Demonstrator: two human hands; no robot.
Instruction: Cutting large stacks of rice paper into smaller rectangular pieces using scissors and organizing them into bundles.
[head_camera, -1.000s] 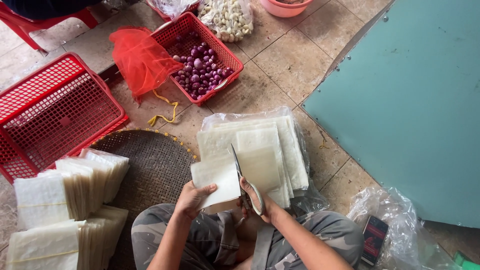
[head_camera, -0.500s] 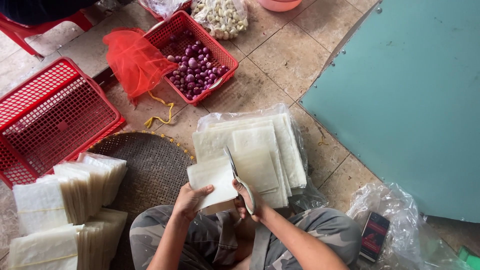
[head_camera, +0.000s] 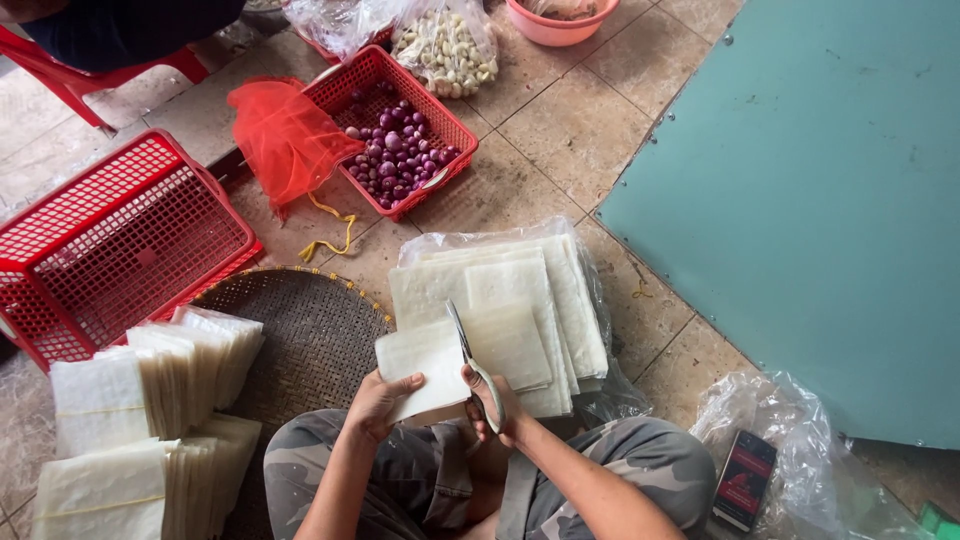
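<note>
Fingers of your left hand (head_camera: 378, 402) clamp a white sheet stack (head_camera: 425, 368) over your lap while your right hand (head_camera: 492, 408) grips scissors (head_camera: 470, 360), beside a red basket (head_camera: 395, 125) of purple shallots (head_camera: 392, 160).

My view from head camera: both forearms bare, no sleeves showing. Left hand (head_camera: 378, 402) bare, no glove, no ring I can make out. Right hand (head_camera: 497, 408) bare too, no watch or band at wrist. Camouflage trousers (head_camera: 640, 472), grey-green with darker blotches, cover both legs; cloth creased at knees.
</note>
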